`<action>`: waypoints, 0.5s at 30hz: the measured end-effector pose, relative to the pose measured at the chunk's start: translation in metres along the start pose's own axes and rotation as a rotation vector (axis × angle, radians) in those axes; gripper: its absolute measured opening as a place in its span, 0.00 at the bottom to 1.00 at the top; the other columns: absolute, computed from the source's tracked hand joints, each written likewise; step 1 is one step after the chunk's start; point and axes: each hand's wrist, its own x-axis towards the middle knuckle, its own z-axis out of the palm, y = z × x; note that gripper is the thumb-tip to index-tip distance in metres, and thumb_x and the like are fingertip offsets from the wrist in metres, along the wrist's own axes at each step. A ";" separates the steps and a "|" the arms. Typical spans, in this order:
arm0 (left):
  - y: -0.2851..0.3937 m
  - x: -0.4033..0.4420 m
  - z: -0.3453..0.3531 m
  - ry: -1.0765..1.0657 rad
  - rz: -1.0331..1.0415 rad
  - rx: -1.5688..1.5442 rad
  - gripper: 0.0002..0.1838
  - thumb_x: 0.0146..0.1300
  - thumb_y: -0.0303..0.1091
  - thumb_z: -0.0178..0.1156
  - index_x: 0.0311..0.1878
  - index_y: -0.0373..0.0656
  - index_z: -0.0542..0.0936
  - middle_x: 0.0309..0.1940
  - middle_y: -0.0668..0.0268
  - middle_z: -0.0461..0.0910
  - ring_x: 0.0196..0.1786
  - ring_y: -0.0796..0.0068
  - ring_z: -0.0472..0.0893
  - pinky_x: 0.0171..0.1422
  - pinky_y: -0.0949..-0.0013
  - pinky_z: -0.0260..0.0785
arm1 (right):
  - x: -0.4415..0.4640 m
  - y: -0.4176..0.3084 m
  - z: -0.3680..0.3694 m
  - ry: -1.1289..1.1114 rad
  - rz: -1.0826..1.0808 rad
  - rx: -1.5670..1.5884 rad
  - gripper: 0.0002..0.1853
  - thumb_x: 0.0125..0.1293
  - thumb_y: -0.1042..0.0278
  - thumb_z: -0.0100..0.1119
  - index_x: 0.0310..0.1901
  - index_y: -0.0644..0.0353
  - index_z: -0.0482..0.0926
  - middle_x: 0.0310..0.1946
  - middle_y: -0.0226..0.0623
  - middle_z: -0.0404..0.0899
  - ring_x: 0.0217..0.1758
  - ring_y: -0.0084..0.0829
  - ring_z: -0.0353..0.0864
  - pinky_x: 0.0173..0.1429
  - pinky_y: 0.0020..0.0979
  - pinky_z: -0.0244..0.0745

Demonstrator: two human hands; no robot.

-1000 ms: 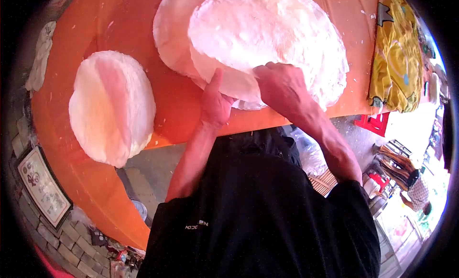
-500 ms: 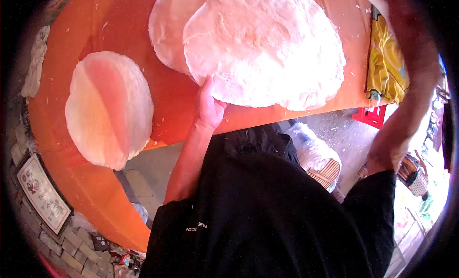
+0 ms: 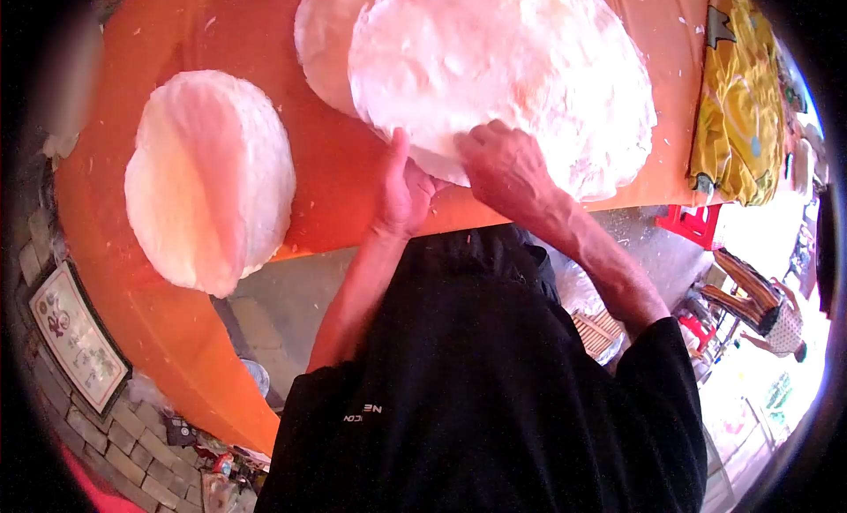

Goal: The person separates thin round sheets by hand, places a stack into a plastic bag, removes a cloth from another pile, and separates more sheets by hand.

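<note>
A large pile of thin, pale flatbread [image 3: 529,63] lies on the orange-covered table, with wrinkled, uneven edges. My left hand [image 3: 404,195] is at its near left edge, thumb up over the rim and the other fingers curled beneath. Beside it, my right hand [image 3: 512,171] is closed at the near edge, knuckles up; its fingertips are partly hidden against the sheet. Another round flatbread [image 3: 322,45] shows from under the pile's left side. Farther left, a separate stack of flatbread [image 3: 207,182] has a shadow across it.
The orange tablecloth [image 3: 176,337] carries scattered crumbs. A folded yellow cloth [image 3: 737,107] lies at the right end, above a red stool [image 3: 691,224]. A framed panel [image 3: 78,337] stands on the brick paving at left. A person [image 3: 781,323] is in the background at right.
My right hand has come down from the upper right to the near edge of the pile beside my left hand. My left hand keeps its place at the edge. The view has shifted slightly.
</note>
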 end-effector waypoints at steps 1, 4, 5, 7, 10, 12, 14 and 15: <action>0.000 -0.001 -0.003 -0.020 -0.028 0.040 0.34 0.67 0.57 0.48 0.66 0.41 0.61 0.60 0.61 0.71 0.61 0.63 0.72 0.64 0.53 0.66 | -0.006 -0.002 0.005 0.000 -0.005 -0.002 0.08 0.53 0.69 0.57 0.33 0.63 0.79 0.33 0.45 0.78 0.41 0.43 0.79 0.40 0.41 0.76; -0.003 0.003 0.001 0.110 0.037 0.030 0.31 0.67 0.53 0.49 0.65 0.41 0.64 0.58 0.60 0.73 0.60 0.63 0.73 0.61 0.54 0.67 | -0.027 -0.004 0.002 0.164 -0.111 0.151 0.25 0.53 0.66 0.61 0.55 0.61 0.73 0.52 0.48 0.72 0.57 0.50 0.71 0.61 0.47 0.65; -0.007 0.004 0.004 0.109 0.057 -0.051 0.30 0.67 0.52 0.50 0.64 0.41 0.65 0.58 0.59 0.73 0.60 0.63 0.73 0.60 0.54 0.68 | -0.032 -0.001 0.005 0.157 -0.100 0.148 0.25 0.53 0.66 0.61 0.55 0.61 0.73 0.52 0.48 0.72 0.57 0.50 0.71 0.61 0.47 0.65; -0.002 0.011 0.001 0.060 0.023 -0.103 0.30 0.67 0.53 0.48 0.63 0.41 0.66 0.58 0.57 0.73 0.59 0.60 0.74 0.60 0.52 0.68 | -0.023 0.015 0.017 0.295 -0.147 -0.167 0.21 0.59 0.58 0.57 0.52 0.59 0.75 0.49 0.45 0.74 0.56 0.43 0.72 0.56 0.49 0.68; 0.011 0.005 0.008 -0.050 0.043 0.001 0.30 0.68 0.55 0.46 0.62 0.38 0.65 0.48 0.53 0.77 0.50 0.57 0.78 0.53 0.55 0.73 | 0.002 0.062 -0.010 -0.019 0.037 -0.315 0.06 0.56 0.71 0.54 0.35 0.51 0.78 0.27 0.35 0.80 0.29 0.32 0.81 0.31 0.31 0.77; 0.013 0.006 -0.007 0.116 0.105 0.219 0.26 0.68 0.48 0.50 0.60 0.37 0.66 0.44 0.55 0.77 0.46 0.63 0.80 0.49 0.62 0.74 | 0.012 0.058 -0.092 0.173 0.147 -0.351 0.05 0.58 0.70 0.56 0.34 0.56 0.81 0.24 0.41 0.79 0.28 0.40 0.80 0.31 0.39 0.75; 0.019 0.009 -0.033 0.311 0.167 0.370 0.21 0.68 0.40 0.51 0.58 0.36 0.68 0.42 0.57 0.77 0.42 0.67 0.80 0.46 0.66 0.75 | 0.010 0.047 -0.143 0.380 0.201 -0.354 0.05 0.58 0.69 0.57 0.34 0.56 0.81 0.24 0.40 0.79 0.28 0.38 0.80 0.32 0.38 0.74; 0.021 0.008 -0.048 0.385 0.206 0.380 0.19 0.68 0.36 0.52 0.57 0.35 0.69 0.40 0.58 0.77 0.40 0.69 0.80 0.45 0.67 0.75 | 0.010 0.036 -0.158 0.446 0.222 -0.381 0.05 0.57 0.68 0.58 0.34 0.56 0.81 0.25 0.39 0.79 0.28 0.37 0.80 0.33 0.37 0.74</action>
